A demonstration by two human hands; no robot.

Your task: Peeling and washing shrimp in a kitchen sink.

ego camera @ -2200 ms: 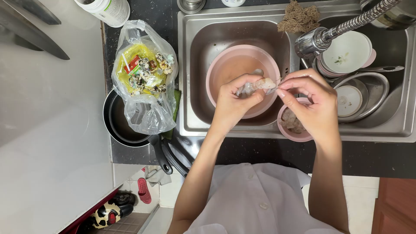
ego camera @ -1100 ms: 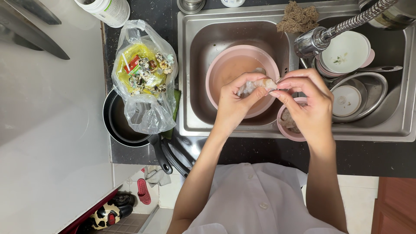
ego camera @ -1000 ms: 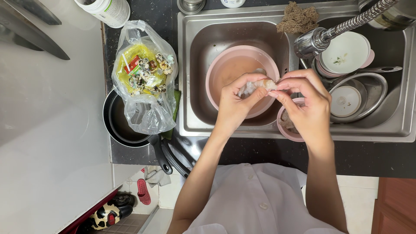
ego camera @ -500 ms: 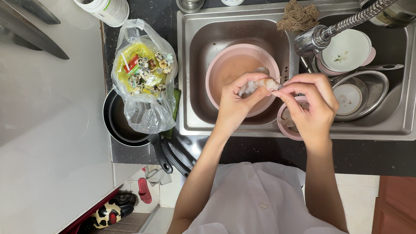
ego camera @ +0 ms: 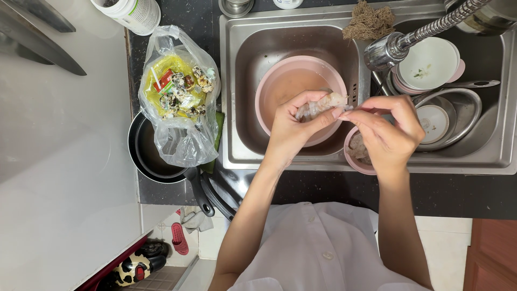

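My left hand (ego camera: pixel 293 126) pinches a pale raw shrimp (ego camera: pixel 322 104) over a large pink basin (ego camera: pixel 280 86) of cloudy water in the left sink bowl. My right hand (ego camera: pixel 386 131) is at the shrimp's right end, its fingertips touching it. A small pink bowl (ego camera: pixel 355 157) with more pale pieces sits on the sink divider, partly hidden under my right hand.
A clear plastic bag (ego camera: pixel 180 97) of scraps stands in a black pan (ego camera: pixel 153 156) on the dark counter left of the steel sink (ego camera: pixel 237 156). The right bowl holds stacked dishes (ego camera: pixel 431 62) and a steel bowl (ego camera: pixel 463 116) under the faucet (ego camera: pixel 388 51). A scrubber (ego camera: pixel 369 21) lies behind.
My right hand has shifted slightly, fingers curling in and back to the shrimp's end. The left hand keeps the shrimp in the same spot over the basin.
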